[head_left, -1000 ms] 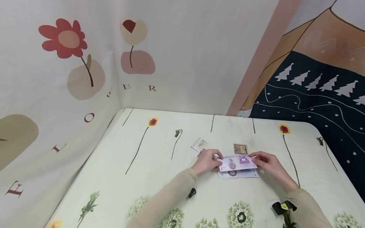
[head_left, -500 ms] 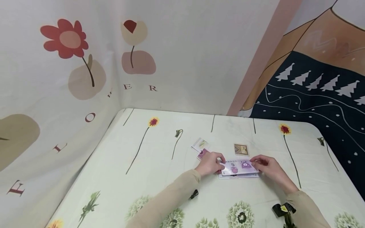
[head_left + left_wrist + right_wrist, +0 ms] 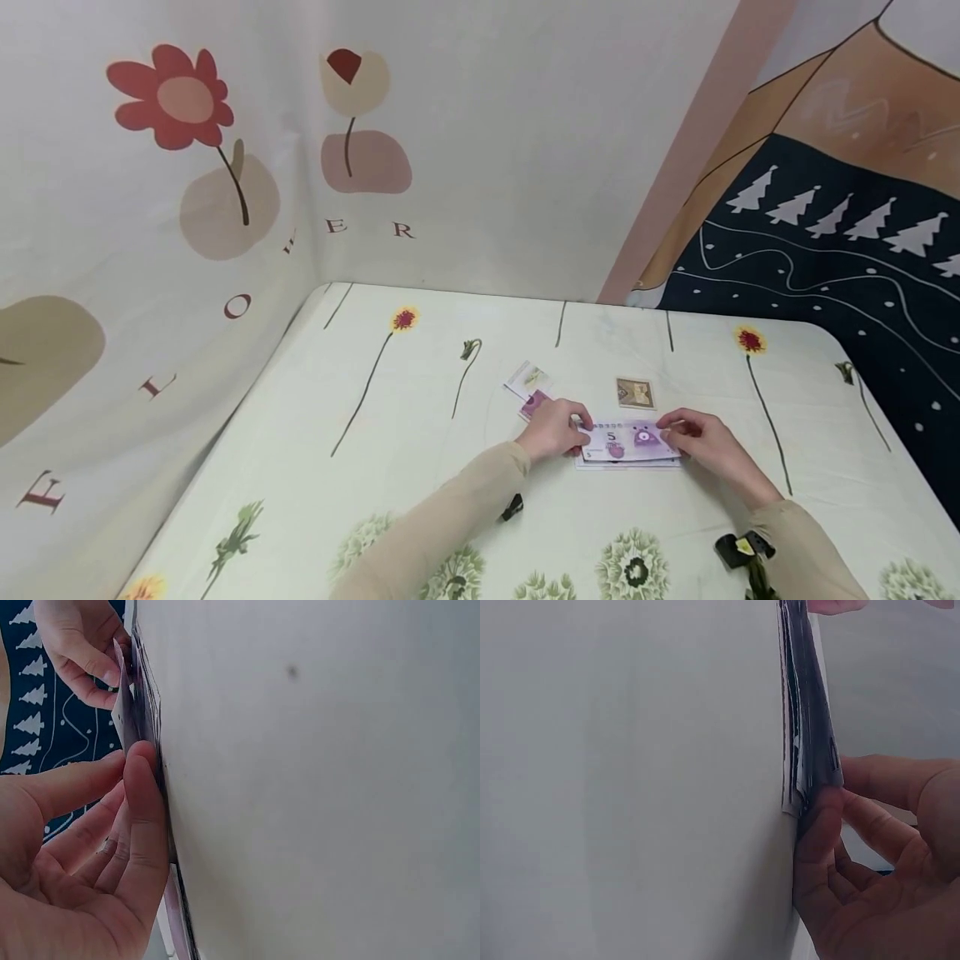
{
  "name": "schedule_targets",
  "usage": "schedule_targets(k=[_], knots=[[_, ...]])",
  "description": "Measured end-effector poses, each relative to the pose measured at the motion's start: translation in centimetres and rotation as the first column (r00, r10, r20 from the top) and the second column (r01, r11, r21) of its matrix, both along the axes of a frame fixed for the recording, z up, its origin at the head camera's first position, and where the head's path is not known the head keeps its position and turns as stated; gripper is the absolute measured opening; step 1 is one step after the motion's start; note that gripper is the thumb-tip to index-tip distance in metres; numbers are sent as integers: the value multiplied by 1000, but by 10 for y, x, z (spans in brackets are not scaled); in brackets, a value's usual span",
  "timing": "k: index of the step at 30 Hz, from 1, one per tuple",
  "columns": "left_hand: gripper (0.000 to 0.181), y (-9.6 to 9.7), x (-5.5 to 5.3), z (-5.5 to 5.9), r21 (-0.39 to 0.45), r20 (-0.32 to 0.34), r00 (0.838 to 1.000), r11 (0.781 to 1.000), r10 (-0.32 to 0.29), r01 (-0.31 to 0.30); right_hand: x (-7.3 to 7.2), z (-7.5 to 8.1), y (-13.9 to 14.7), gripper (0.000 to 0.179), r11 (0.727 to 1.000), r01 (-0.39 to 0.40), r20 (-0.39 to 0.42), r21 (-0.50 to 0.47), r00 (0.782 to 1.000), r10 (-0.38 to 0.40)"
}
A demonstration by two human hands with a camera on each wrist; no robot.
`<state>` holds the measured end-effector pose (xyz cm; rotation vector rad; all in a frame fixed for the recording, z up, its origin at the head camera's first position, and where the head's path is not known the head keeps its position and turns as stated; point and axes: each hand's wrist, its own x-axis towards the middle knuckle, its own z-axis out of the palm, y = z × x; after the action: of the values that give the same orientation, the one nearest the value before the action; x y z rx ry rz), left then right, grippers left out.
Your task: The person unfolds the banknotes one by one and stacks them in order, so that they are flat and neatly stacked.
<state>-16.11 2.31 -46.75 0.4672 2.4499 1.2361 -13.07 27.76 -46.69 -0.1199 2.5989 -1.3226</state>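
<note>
A purple play banknote printed with a 5 is stretched between two hands in the head view. The left hand pinches its left end between thumb and fingers, while the right hand pinches the right end. Right under it lies a stack of banknotes, mostly covered, with just its front edge showing. From the side in the left wrist view, the upper note slants a little away from the stacked notes. Several layered note edges show in the right wrist view, beside the fingertips.
A small brown picture note lies behind the stack. Left of it are a pale note and a magenta note, partly behind the left hand. A flower-print cloth covers the table; printed curtains stand behind.
The purple note has come down and slightly right over the stack, covering more of it. Both hands moved with it, and the magenta note on the left shows more.
</note>
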Motion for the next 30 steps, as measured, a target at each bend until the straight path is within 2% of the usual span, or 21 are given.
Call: schedule_targets(k=[6, 10, 18, 25, 30], knots=[[11, 0, -2, 0, 39, 113, 993, 998, 37, -41, -2, 2, -1, 18, 999, -25, 9, 21, 1000, 25], [11, 0, -3, 1, 47, 156, 987, 998, 41, -49, -5, 2, -2, 17, 998, -44, 10, 45, 999, 44], [14, 1, -4, 2, 29, 124, 991, 999, 42, -46, -7, 1, -4, 15, 995, -40, 8, 95, 999, 39], [17, 2, -4, 0, 0, 84, 996, 999, 39, -39, -7, -1, -5, 16, 993, -3, 17, 119, 1000, 1], [17, 1, -2, 2, -7, 80, 996, 1000, 28, -27, -6, -2, -6, 17, 993, 20, 22, 117, 999, -23]])
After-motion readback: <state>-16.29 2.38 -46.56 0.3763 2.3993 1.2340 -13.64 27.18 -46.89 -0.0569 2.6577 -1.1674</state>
